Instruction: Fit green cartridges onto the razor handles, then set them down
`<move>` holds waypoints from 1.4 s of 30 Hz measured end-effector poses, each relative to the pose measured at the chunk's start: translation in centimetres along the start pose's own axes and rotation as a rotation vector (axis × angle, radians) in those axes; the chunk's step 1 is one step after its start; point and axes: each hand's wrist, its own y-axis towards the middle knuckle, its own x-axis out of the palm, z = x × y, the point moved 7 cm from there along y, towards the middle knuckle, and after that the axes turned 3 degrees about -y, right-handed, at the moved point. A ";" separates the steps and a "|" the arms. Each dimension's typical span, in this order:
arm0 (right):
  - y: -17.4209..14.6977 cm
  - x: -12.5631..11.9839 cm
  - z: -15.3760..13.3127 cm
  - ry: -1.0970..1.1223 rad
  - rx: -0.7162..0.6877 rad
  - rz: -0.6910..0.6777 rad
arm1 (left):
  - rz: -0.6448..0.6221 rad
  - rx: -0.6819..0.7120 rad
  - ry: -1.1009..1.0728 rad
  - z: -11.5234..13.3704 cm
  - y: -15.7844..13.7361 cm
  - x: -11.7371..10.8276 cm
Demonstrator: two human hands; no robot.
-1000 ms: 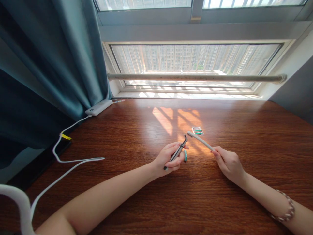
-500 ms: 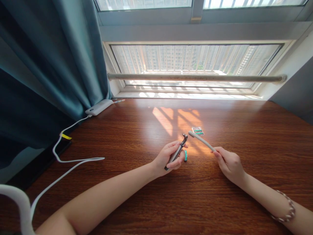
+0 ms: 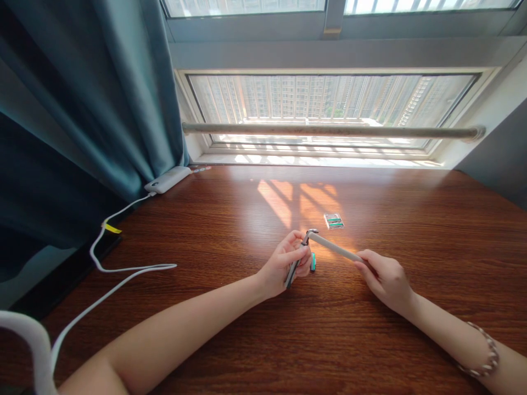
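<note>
Working razor (image 3: 290, 274) to brush (image 3: 335, 248) in the window light

From where I stand, lettering is hard to catch. The small clear pack (image 3: 334, 221), lying beyond the gap between the hands, carries two green strips, and any print on it is too small to read. So is the dark mark on the white device (image 3: 168, 179), well off past the left hand (image 3: 286, 263), up against the blue curtain (image 3: 135, 93).

That left hand is closed around the grey-and-black razor, which tilts with its head pointing away from the person. The right hand (image 3: 382, 280) pinches the near end of the pale brush; the brush's other end overlaps the razor's head, though I cannot swear the two touch. Just beside the left fingertips sits a green piece (image 3: 313, 261); whether it rests on the wood or in the fingers, I cannot tell. A beaded bracelet (image 3: 486, 356) circles the right forearm.

As for room, brown table (image 3: 391, 340) stretches wide on the near side of both hands and on past the right one. Its far edge meets the windowsill (image 3: 313, 160), well ahead of the hands. Left of the left hand, a white cable (image 3: 132, 270) loops across the wood.
</note>
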 end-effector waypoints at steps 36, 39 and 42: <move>-0.2 -0.5 -0.4 -0.011 -0.021 0.040 | 0.379 0.308 0.698 1.9 -1.8 -1.6; -0.2 -0.4 -0.6 -0.023 -0.040 0.019 | 0.400 0.299 0.750 1.9 -1.8 -1.8; -0.2 -0.4 -0.3 0.003 0.011 0.039 | 0.412 0.300 0.785 1.9 -1.8 -1.8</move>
